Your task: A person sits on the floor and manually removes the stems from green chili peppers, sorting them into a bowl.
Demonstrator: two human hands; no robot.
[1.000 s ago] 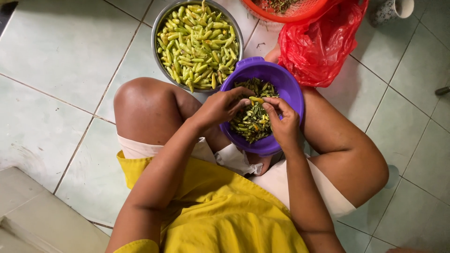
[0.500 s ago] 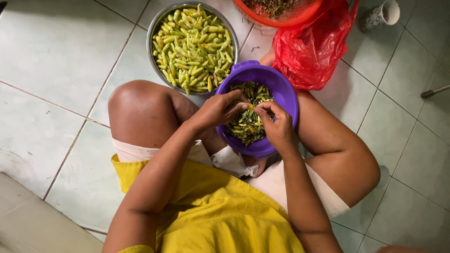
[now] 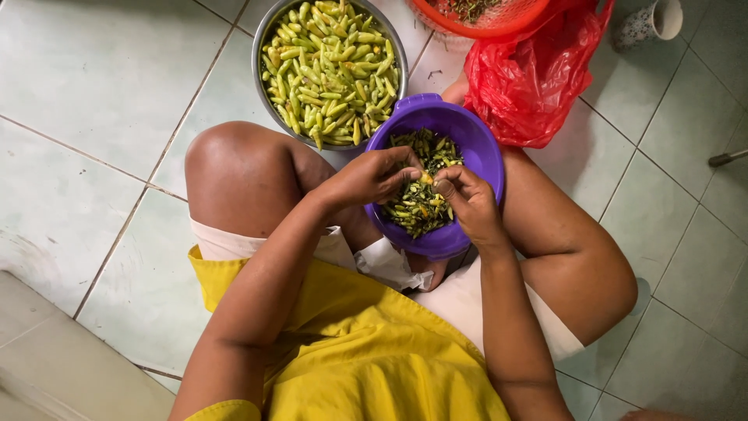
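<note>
Yellow chili (image 3: 426,178) pinched between left hand (image 3: 372,176) and right hand (image 3: 467,199), over purple bowl (image 3: 483,148); steel bowl (image 3: 269,40) at eleven o'clock.

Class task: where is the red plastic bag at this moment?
In the head view the red bag lies on the tiled floor at upper right, touching the purple bowl, under the red basket and left of the cup.

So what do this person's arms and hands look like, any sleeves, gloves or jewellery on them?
Both arms are bare from the elbow area down; no gloves, watch or bracelets show on the left hand or the right hand. No rings are visible on the fingers. A yellow sleeve edge shows at the left upper arm, matching the yellow top. The right sleeve is out of view.
</note>
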